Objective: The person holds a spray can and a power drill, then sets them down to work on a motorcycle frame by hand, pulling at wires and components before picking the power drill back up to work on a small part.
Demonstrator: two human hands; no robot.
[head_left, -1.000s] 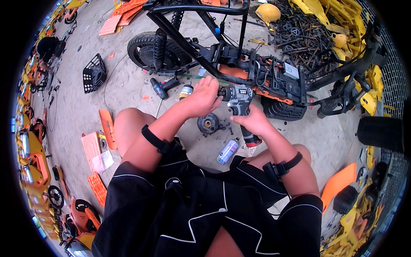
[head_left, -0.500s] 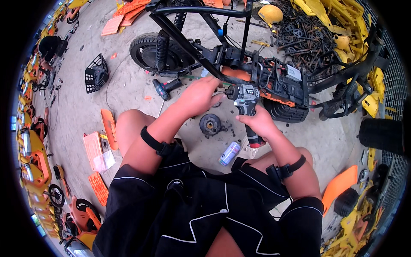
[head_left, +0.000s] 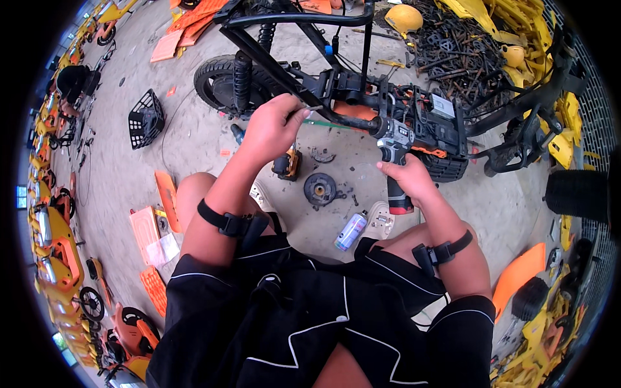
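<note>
Cordless drill [head_left: 396, 136] sits right of centre in the frame, your right hand [head_left: 411, 176] wrapped around its upright grip. Its chuck end points to the upper left, toward your left hand [head_left: 275, 126], well apart, whose thumb and fingers pinch a thin piece [head_left: 315, 109] too small to identify.

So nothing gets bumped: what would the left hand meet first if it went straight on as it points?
Likely the black frame tube, just to the right of the left hand, though depth is hard to judge from this view.
</note>
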